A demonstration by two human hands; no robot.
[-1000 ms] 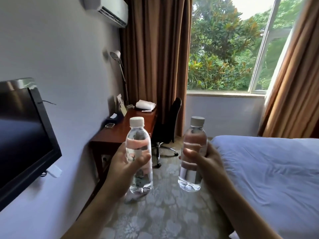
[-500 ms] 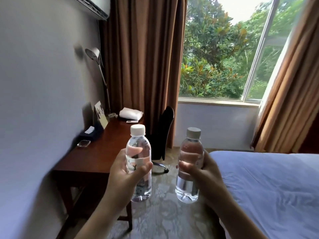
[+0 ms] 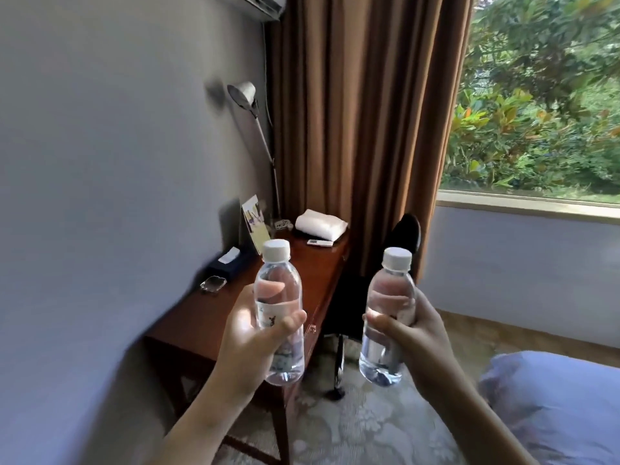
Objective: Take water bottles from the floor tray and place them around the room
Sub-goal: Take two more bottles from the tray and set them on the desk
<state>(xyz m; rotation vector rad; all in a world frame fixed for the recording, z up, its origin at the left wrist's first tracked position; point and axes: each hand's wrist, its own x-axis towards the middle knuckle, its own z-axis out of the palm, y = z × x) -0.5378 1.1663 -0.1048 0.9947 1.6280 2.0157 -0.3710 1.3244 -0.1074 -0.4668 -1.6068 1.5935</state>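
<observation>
The left hand [image 3: 251, 344] is gripping the left bottle [image 3: 280, 313] around its middle, thumb curled across the label, holding it upright over the near end of the wooden desk [image 3: 265, 297]. The right hand [image 3: 416, 344] is gripping the right bottle [image 3: 387, 317] the same way, just off the desk's right side, in front of the black chair [image 3: 406, 236]. Farther along the desk, a folded white towel [image 3: 320, 224] is lying at its far end, beside the brown curtain [image 3: 362, 112]
</observation>
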